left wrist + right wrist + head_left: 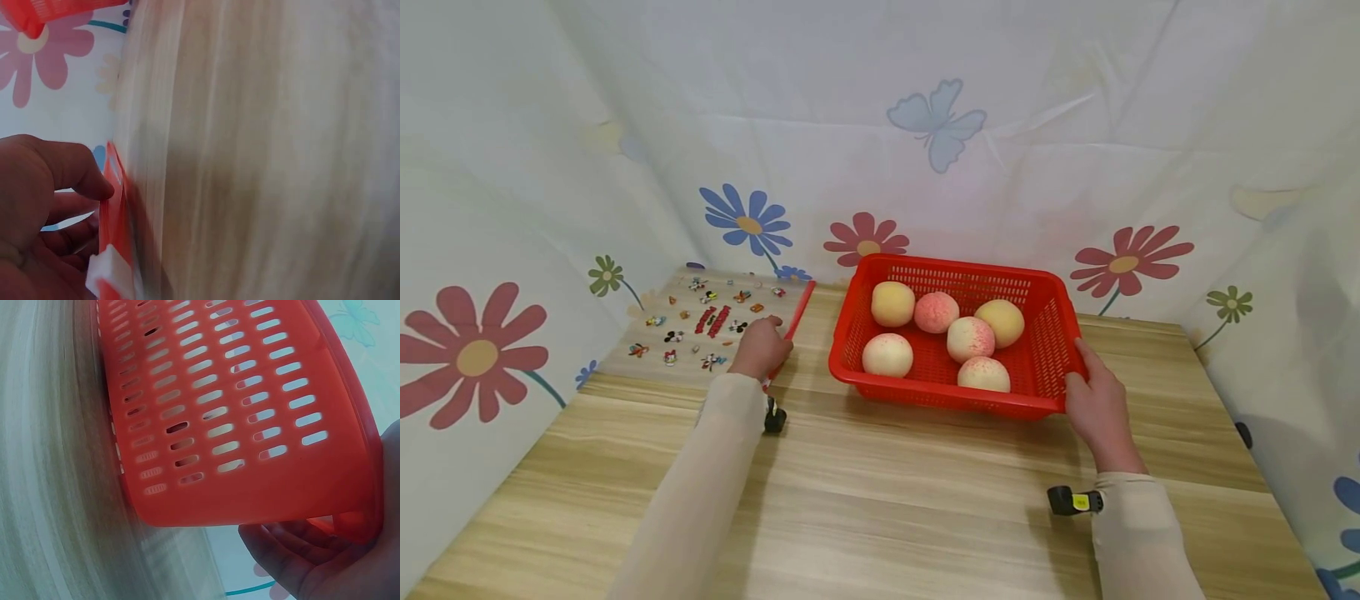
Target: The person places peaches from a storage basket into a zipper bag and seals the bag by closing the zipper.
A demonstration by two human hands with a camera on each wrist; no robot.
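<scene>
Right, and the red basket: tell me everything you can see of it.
The red basket looks like plastic: a roughly rectangular, open-topped tub with rounded corners, a solid rim and slotted walls. It is upright, toward the back of the wood-look table; whether its whole base rests there is unclear. Six peach-like fruits, in yellow, white and pink, lie inside. The right hand grips the rim at its right end.

1. Left sleeve (700, 492), toward 7 o'clock: long, plain cream.
2. Right sleeve (1142, 542), between 4 and 5 o'clock: matching cream, creased near the wrist.
3. Left camera (774, 418), at the sleeve end's 4 o'clock: small, black.
4. Right camera (1062, 501), at its sleeve end's 8 o'clock: black, rounded, with a yellow label (1081, 502).
</scene>
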